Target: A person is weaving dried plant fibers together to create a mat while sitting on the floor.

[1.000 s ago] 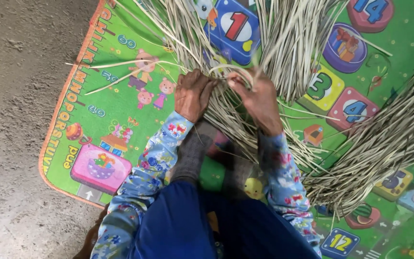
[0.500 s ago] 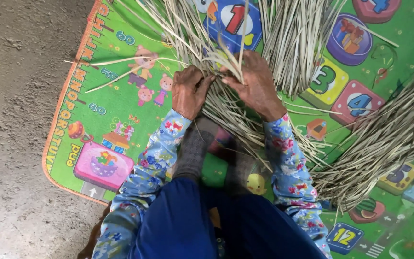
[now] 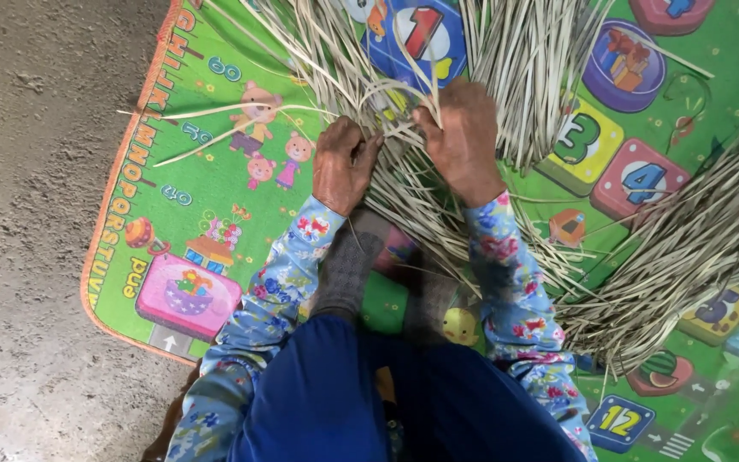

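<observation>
Pale dried reed strips (image 3: 335,60) lie crossed and interlaced on a green play mat (image 3: 207,171). My left hand (image 3: 341,164) presses down on the strips at the woven edge, fingers curled around a few of them. My right hand (image 3: 465,137) pinches a looped strip (image 3: 391,90) that arches between both hands. Both arms wear blue floral sleeves. My two feet in grey socks (image 3: 348,261) rest on the woven part just below the hands.
A loose bundle of reed strips (image 3: 694,248) fans out at the right, another bundle (image 3: 523,60) runs up behind my right hand. The mat's orange edge (image 3: 100,257) meets a bare concrete floor (image 3: 27,171) at the left.
Both hands have shifted slightly up along the strips. The strip in my right hand now bends into a loop toward my left hand.
</observation>
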